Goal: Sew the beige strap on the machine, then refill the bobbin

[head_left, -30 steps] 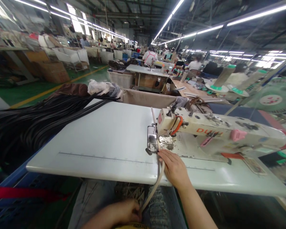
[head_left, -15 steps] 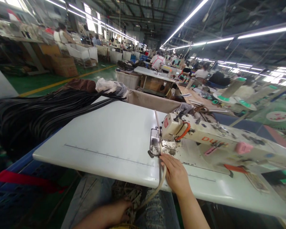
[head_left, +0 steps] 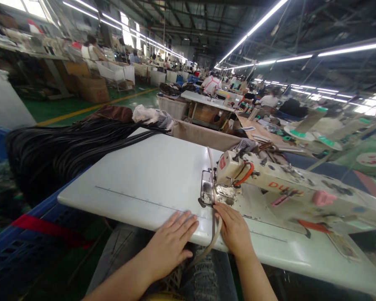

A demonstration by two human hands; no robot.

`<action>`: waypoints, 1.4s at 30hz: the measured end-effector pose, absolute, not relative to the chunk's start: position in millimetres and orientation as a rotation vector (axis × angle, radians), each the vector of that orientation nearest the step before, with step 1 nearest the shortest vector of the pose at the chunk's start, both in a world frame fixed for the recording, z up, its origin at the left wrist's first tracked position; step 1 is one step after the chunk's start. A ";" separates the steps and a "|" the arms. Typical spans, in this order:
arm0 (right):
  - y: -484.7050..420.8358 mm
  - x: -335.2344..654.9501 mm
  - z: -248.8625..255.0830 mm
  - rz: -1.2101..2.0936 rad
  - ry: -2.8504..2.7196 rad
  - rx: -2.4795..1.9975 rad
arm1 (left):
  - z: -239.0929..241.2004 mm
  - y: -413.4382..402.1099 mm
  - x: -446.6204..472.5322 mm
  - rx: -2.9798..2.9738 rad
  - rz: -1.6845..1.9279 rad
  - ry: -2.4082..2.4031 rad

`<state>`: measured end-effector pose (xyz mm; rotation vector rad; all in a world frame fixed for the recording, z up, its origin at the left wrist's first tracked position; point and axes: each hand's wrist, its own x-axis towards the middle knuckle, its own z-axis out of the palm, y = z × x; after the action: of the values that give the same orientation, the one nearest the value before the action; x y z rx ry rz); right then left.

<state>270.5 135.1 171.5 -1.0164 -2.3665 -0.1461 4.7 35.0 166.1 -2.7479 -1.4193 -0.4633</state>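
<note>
A cream sewing machine stands on the white table. A narrow beige strap runs under its presser foot and hangs over the table's front edge. My right hand lies on the table just in front of the needle, fingers pressed against the strap. My left hand rests flat at the table's front edge, left of the strap, fingers stretched out and holding nothing.
A big heap of black straps lies across the table's left side and over a blue crate. Thread cones stand behind the machine. Other people work at sewing tables farther back. A green fan is at the right.
My left hand has come up from below the table, where it held the strap, and now lies flat on the front edge. My right hand has stayed by the needle.
</note>
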 end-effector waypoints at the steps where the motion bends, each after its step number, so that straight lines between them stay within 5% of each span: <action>1: 135.0 270.3 171.5 -0.149 -2.358 -1.013 | 161.4 36.0 -0.2 -2.695 -0.430 -1.441; 11: 135.7 269.2 168.4 -0.153 -2.339 -1.058 | 99.3 -29.0 -129.2 -1.884 -0.414 -2.136; 15: 136.4 268.6 167.5 -0.153 -2.334 -1.055 | 52.4 -71.1 -177.4 -1.453 0.087 -3.001; 18: 136.2 268.2 167.5 -0.141 -2.328 -1.066 | 29.4 -85.9 -193.4 -1.298 0.175 -3.228; 28: 134.8 268.0 167.8 -0.084 -2.334 -1.103 | 30.3 -45.5 -136.4 -1.846 -0.431 -2.971; 42: 132.1 268.3 166.9 -0.117 -2.329 -1.080 | 85.6 17.0 18.1 -3.271 -0.830 -2.253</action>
<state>268.3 132.1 166.9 -1.0804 -2.3286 -0.1166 18.1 17.0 85.6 -3.2713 -2.2528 -0.8298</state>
